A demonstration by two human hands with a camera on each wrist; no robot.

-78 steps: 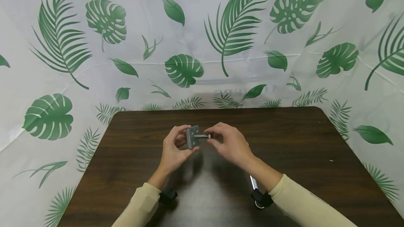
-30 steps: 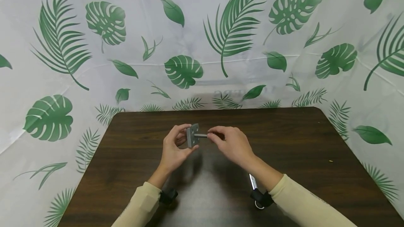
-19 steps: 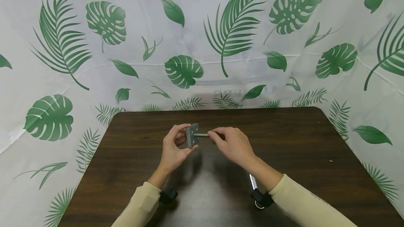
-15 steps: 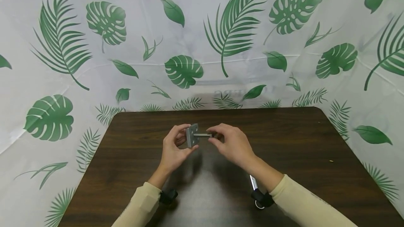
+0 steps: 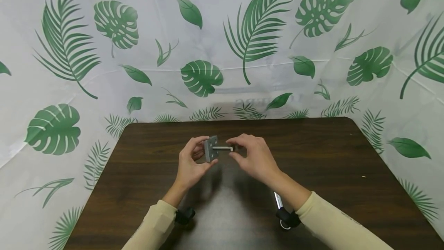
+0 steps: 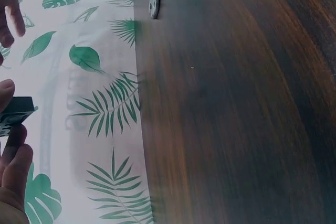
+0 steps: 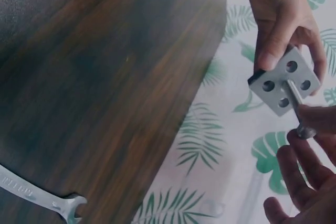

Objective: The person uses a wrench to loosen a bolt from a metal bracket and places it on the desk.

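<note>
Above the table, my left hand (image 5: 192, 165) grips a square grey metal plate (image 5: 211, 149) by its edges, thumb below and fingers above. In the right wrist view the plate (image 7: 283, 80) shows several round holes about its centre. A silver bolt (image 5: 222, 148) sticks out of the middle of the plate, its head towards my right hand (image 5: 256, 157). My right fingers curl round the bolt head (image 7: 305, 131), thumb and index spread enough that the head shows between them. The left wrist view catches only the plate's dark edge (image 6: 18, 107) between fingers.
A silver wrench (image 5: 278, 200) lies on the dark wooden table (image 5: 156, 196), partly hidden under my right forearm. Its open end (image 7: 73, 207) shows in the right wrist view. Behind the table hangs a white cloth (image 5: 145, 38) with green leaves. A tiny yellowish speck (image 5: 364, 176) lies at the right.
My right thumb and index pinched over the bolt head a second ago; they have since spread, and the head shows again. My left hand and the plate stay almost still.
</note>
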